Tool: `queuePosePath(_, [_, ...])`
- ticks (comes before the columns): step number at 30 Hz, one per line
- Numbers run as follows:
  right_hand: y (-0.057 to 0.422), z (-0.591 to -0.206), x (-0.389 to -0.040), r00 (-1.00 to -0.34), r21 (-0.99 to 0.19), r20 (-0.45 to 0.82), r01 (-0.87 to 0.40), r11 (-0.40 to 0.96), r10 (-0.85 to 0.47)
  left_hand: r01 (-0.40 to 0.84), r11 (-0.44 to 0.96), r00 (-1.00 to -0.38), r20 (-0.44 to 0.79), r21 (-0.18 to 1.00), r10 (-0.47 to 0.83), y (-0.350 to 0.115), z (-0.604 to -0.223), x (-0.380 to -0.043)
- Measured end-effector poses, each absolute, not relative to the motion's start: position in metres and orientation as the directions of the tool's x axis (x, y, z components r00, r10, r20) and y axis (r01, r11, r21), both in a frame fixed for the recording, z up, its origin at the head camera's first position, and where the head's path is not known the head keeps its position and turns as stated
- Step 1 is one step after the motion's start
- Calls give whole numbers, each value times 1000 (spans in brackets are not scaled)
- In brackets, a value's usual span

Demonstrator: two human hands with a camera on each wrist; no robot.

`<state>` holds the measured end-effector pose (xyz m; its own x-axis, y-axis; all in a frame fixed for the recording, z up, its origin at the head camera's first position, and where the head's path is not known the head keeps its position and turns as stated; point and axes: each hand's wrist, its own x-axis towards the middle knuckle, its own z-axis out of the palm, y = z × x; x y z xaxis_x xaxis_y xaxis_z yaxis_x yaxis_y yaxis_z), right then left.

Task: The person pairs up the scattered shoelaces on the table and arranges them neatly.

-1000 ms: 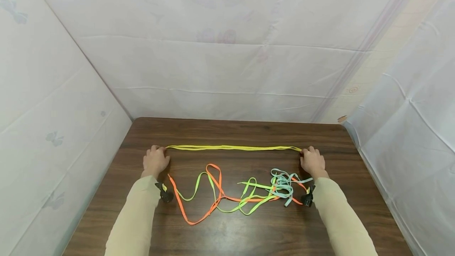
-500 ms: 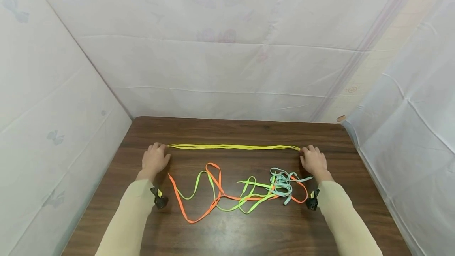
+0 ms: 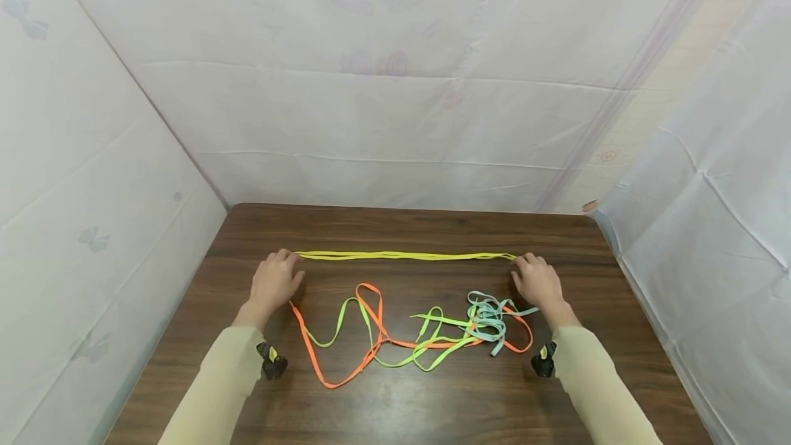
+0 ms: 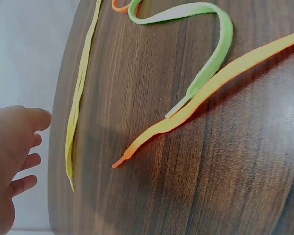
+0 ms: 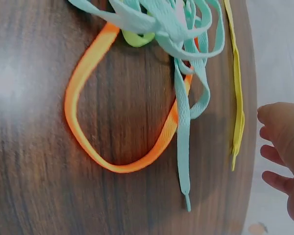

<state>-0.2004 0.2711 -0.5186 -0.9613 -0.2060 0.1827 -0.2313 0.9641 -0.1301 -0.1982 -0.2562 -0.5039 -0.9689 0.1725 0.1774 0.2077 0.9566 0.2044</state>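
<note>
A yellow shoelace [image 3: 402, 255] lies doubled in a straight line across the far part of the table. My left hand [image 3: 274, 281] is at its left end; in the left wrist view the lace tip lies free on the wood, apart from the relaxed fingers [image 4: 23, 183]. At the other end is my right hand [image 3: 539, 283], and the right wrist view shows its loosely spread fingers [image 5: 278, 181] beside the lace, holding nothing. Nearer me lie an orange shoelace [image 4: 245, 61], a lime-green shoelace [image 4: 225, 39] and a bunched light blue shoelace [image 5: 183, 147], overlapping one another.
The dark wooden table [image 3: 395, 424] has its far edge just beyond the yellow lace. White sheeting [image 3: 395, 122] hangs behind it and along both sides. A wrist camera [image 3: 272, 362] sits on my left wrist, another wrist camera [image 3: 544, 361] on my right.
Both hands have shifted slightly inward over the lace's ends, while the wrists have turned outward and back. The yellow lace and the other laces stay nearly in place.
</note>
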Motion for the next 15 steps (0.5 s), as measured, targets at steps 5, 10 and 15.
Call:
queuePosePath(5, [262,-520,-195,-943,-141,229,-277,951,-241,242,950,-961,183,197,207,-254,-498,-189])
queuePosePath(10, [250,-520,-189,-919,-145,274,-332,932,-285,307,939,-936,229,156,268,-255,-495,-178])
queuePosePath(15, [238,-521,-182,-890,-155,303,-398,904,-340,358,923,-918,230,138,322,-256,-502,-165])
